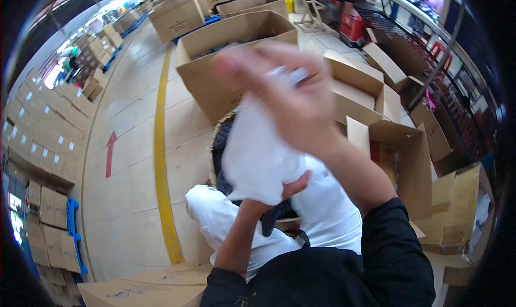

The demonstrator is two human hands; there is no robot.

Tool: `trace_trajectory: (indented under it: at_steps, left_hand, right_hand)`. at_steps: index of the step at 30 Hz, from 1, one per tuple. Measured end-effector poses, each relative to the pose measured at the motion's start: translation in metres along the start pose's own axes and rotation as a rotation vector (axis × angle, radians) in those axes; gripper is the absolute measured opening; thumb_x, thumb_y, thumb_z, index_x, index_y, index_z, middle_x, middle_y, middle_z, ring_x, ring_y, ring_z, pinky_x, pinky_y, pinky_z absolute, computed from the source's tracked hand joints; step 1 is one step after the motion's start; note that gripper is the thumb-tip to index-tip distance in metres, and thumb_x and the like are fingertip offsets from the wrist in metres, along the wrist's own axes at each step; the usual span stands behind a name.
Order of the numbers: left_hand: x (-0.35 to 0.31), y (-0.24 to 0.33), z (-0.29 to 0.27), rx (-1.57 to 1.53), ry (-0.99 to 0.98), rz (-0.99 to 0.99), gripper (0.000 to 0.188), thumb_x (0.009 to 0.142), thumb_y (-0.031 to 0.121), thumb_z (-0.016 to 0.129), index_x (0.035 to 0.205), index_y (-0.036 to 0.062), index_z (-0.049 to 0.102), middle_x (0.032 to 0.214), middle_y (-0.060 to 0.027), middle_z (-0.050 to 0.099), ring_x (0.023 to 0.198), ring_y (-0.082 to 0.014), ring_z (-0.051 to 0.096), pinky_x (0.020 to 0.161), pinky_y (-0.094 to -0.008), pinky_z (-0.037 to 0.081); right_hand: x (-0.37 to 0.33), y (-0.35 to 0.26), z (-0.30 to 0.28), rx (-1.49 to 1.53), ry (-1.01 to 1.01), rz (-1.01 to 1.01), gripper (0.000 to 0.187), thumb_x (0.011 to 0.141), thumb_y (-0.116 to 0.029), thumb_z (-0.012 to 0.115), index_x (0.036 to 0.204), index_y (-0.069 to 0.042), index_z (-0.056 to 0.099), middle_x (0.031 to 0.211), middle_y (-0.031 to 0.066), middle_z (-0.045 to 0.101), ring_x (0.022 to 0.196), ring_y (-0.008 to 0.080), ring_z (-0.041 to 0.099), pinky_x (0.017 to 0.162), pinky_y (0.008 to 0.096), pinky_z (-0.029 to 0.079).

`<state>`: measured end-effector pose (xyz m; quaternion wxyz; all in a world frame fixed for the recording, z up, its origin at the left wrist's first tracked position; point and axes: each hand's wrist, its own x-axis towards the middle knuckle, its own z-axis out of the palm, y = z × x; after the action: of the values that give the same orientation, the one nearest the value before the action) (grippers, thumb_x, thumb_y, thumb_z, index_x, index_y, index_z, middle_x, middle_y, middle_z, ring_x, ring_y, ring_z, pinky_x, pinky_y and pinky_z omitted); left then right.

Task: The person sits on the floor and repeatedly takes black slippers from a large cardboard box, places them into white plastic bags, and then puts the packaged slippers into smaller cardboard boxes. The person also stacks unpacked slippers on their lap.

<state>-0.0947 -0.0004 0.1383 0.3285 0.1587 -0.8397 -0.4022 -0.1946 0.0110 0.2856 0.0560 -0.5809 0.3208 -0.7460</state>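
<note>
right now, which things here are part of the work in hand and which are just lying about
In use, it seems:
- right hand, blurred
- left hand
- thin white piece, at both hands
- dark items below, probably

Just around:
- stacked boxes
- blue pallets
- yellow floor line
- red arrow

A yellow line [162,162] is running along the tiled floor [126,215], and a red arrow [110,154] is pointing away beside it. Stacked cartons [45,119] are filling the left side — a blue pallet [75,234] is showing near the lower ones. Farther off, a red container [352,27] is standing near a wooden stand [312,9] — both well apart from the pallet.
</note>
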Motion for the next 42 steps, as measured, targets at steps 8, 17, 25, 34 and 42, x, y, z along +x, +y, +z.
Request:
trace_trajectory:
  at_steps: [8,17,25,34,42]
  left_hand:
    - [-0.017,-0.021,-0.057,0.326,0.158,-0.137,0.019,0.064,0.007,0.06,0.082,0.0042,0.055,0.081,-0.0135,0.056,0.073,-0.0289,0.058,0.065,-0.034,0.045]
    - [-0.041,-0.016,0.001,-0.667,0.305,-0.264,0.028,0.079,0.022,0.048,0.1,0.0027,0.047,0.092,-0.0056,0.051,0.088,-0.0168,0.052,0.074,-0.0302,0.043]
    - [-0.032,0.009,0.023,-0.343,0.148,-0.077,0.109,0.052,0.042,0.081,0.133,0.002,0.018,0.132,-0.0175,0.03,0.122,-0.031,0.033,0.102,-0.0449,0.027]
    - [-0.057,-0.057,0.056,0.641,-0.059,-0.111,0.067,0.07,0.011,0.065,0.13,0.0157,0.036,0.138,-0.0119,0.03,0.126,-0.0322,0.03,0.101,-0.0535,0.023]
    - [-0.056,-0.095,0.037,0.606,-0.37,-0.372,0.078,0.065,0.018,0.072,0.132,0.014,0.035,0.13,-0.022,0.038,0.12,-0.0367,0.037,0.098,-0.0494,0.03]
  right_hand:
    - [-0.1,0.031,-0.138,-0.78,0.015,0.618,0.026,0.081,-0.028,0.063,0.084,-0.003,0.055,0.075,0.0059,0.057,0.069,0.0111,0.056,0.062,0.0238,0.045]
    - [-0.191,0.016,-0.046,-0.442,-0.372,0.369,0.107,0.044,-0.028,0.084,0.135,-0.011,0.03,0.128,0.0213,0.038,0.118,0.0423,0.036,0.098,0.0486,0.029]
    - [-0.185,0.012,-0.118,-0.435,-0.055,0.384,0.069,0.06,0.0,0.07,0.123,-0.007,0.044,0.109,0.014,0.054,0.101,0.0248,0.054,0.087,0.0351,0.043]
    - [-0.145,-0.168,-0.311,-1.731,0.554,0.035,0.052,0.068,-0.007,0.065,0.117,-0.006,0.048,0.11,0.0095,0.054,0.105,0.0246,0.05,0.09,0.0357,0.04]
    - [-0.24,-0.369,-0.501,-2.674,0.646,1.064,0.063,0.062,-0.027,0.073,0.119,-0.013,0.051,0.117,0.0114,0.053,0.11,0.0289,0.048,0.092,0.0406,0.038]
